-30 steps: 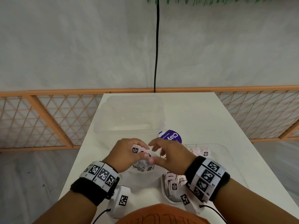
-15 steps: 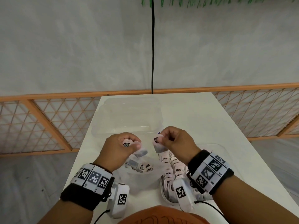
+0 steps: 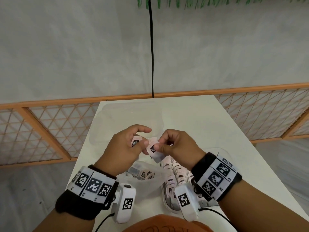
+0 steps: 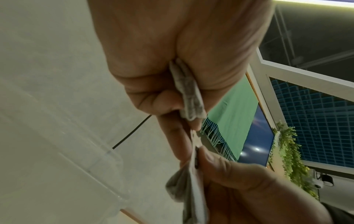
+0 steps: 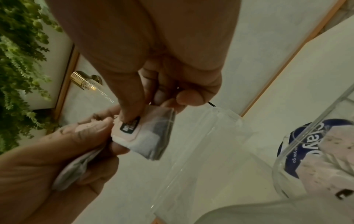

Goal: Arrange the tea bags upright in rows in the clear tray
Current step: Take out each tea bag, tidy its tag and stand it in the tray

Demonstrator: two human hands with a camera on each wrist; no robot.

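Note:
My left hand (image 3: 144,137) grips a pink-tagged tea bag (image 3: 135,142) in its curled fingers; the left wrist view shows the tea bag (image 4: 189,94) squeezed in the palm. My right hand (image 3: 161,143) pinches a second tea bag (image 3: 154,150) by its tag, and this second tea bag (image 5: 145,136) hangs between thumb and fingers. The two hands meet above the table, the left thumb against that tag. Below my right wrist, the clear tray (image 3: 224,151) holds rows of upright tea bags (image 3: 173,171).
A crumpled clear plastic bag (image 3: 150,183) with loose tea bags lies left of the tray. An empty clear container (image 3: 127,118) stands behind the hands. A purple label (image 5: 298,136) shows through the tray. An orange lattice fence (image 3: 50,131) borders the white table.
Both hands came up out of the plastic bag, each with a tea bag. They parted briefly, then drew together and higher in front of the empty container.

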